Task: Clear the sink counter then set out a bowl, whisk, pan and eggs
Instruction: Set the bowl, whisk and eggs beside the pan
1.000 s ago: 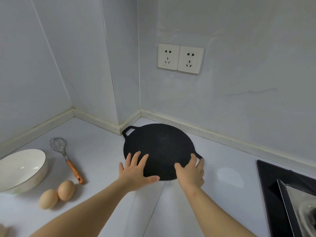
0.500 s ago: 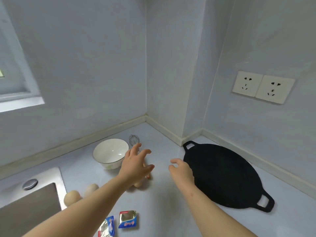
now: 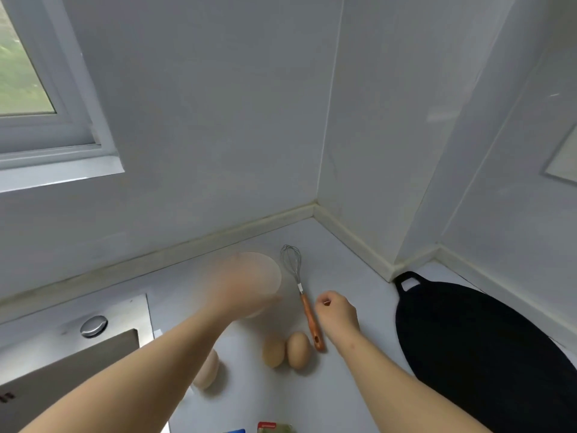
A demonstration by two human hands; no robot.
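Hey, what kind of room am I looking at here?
Most likely a home kitchen: a steel sink at the left, a black pan at the right, and a whisk and eggs between them.

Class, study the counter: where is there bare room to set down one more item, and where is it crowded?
Bare: the corner stretch between the whisk and the pan, and the near strip between the two eggs and the packets. Crowded: the bowl, whisk and eggs cluster beside the sink.
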